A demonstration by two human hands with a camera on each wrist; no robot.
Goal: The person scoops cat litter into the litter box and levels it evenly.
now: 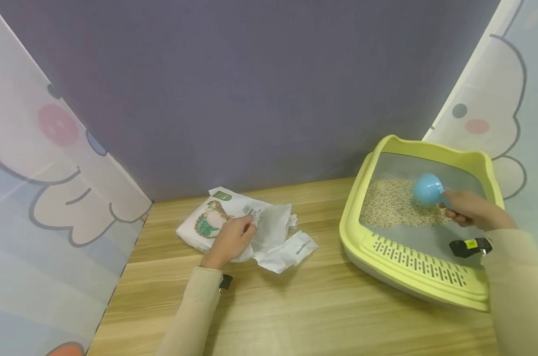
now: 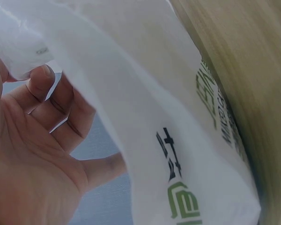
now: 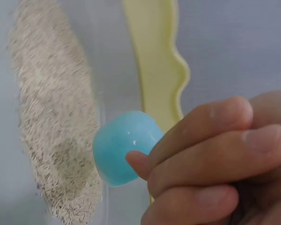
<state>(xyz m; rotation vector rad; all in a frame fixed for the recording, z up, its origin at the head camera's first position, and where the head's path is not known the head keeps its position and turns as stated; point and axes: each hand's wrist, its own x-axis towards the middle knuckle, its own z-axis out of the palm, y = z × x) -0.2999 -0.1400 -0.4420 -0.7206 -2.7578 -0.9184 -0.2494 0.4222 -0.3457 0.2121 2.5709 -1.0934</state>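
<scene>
My left hand [image 1: 230, 241] grips the edge of a white printed litter bag [image 1: 270, 227], which lies on its side with its torn mouth facing right. The left wrist view shows curled fingers [image 2: 65, 105] at the bag's film [image 2: 98, 61]. Over on the right, my right hand [image 1: 471, 208] holds a blue scoop [image 1: 428, 189] by its handle, the bowl above the pellet litter [image 1: 384, 202] in a yellow-rimmed litter box [image 1: 351, 232]. Seen from the right wrist, the fingers [image 3: 210, 159] wrap the handle and the scoop's rounded outside [image 3: 124, 145] shows; its inside is hidden.
The wooden table [image 1: 269, 306] carries both the bag and the box. A dark grey panel [image 1: 251, 99] rises behind them, with cartoon-printed panels on the left [image 1: 24, 163] and right [image 1: 486, 89]. The litter box has a slotted front ledge [image 1: 420, 264].
</scene>
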